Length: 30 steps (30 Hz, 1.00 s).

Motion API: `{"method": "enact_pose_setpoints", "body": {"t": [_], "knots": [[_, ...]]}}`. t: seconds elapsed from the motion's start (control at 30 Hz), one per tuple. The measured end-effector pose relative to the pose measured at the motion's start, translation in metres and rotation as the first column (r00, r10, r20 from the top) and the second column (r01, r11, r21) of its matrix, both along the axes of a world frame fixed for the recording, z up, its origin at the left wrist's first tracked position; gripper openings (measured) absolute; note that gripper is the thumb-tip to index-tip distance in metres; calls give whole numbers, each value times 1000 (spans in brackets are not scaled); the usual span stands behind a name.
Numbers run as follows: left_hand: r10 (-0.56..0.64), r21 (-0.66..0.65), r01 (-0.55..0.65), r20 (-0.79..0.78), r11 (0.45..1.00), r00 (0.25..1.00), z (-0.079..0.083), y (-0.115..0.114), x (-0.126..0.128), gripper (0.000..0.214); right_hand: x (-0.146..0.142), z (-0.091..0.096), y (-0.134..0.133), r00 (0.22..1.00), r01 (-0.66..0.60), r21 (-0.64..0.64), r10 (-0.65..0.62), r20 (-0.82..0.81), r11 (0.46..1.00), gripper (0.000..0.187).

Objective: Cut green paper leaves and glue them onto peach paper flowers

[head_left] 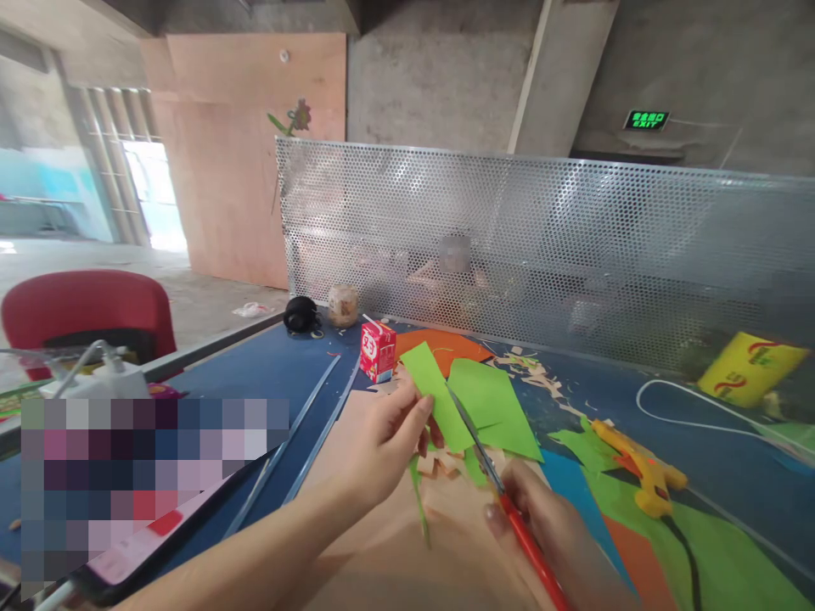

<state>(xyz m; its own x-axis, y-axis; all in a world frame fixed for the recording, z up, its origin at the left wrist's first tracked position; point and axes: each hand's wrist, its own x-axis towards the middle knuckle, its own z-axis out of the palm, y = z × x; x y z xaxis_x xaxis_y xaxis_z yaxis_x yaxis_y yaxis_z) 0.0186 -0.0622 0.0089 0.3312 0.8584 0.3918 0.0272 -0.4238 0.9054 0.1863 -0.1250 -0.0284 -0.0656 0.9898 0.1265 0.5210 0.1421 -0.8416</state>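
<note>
My left hand (382, 441) pinches a light green paper piece (433, 390) and holds it tilted above the table. My right hand (548, 526) grips red-handled scissors (509, 501), whose metal blades reach up across the green piece. A thin green strip (420, 505) hangs down below my left hand. More green paper sheets (493, 403) lie under the blades, on an orange sheet (439, 344). Small tan paper scraps (439, 465) lie between my hands on a tan sheet (395, 552).
A small red drink carton (378, 350) stands behind the paper. A yellow glue gun (643, 467) with a white cord lies to the right on green and orange sheets. A perforated metal screen (548, 246) bounds the blue table (273, 365). A phone (165, 526) lies left, a red chair (89, 310) beyond.
</note>
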Motion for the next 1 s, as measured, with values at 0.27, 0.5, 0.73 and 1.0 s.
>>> {"method": "enact_pose_setpoints", "body": {"t": [0.27, 0.5, 0.73, 1.0], "knots": [[40, -7, -40, -40, 999, 998, 1, 0, 2, 26, 0, -1, 0, 1000, 2, 1, -2, -15, 1000, 35], [9, 18, -8, -44, 1000, 999, 2, -1, 2, 29, -2, 4, -2, 999, -16, -14, 15, -28, 1000, 31], [15, 4, -14, -63, 1000, 998, 3, -2, 2, 29, -2, 6, -2, 1000, -7, 4, 7, -12, 1000, 33], [17, 1, -17, -76, 1000, 997, 3, -2, 1, 32, -4, 10, -3, 999, 27, 16, -28, 21, 999, 31]]}}
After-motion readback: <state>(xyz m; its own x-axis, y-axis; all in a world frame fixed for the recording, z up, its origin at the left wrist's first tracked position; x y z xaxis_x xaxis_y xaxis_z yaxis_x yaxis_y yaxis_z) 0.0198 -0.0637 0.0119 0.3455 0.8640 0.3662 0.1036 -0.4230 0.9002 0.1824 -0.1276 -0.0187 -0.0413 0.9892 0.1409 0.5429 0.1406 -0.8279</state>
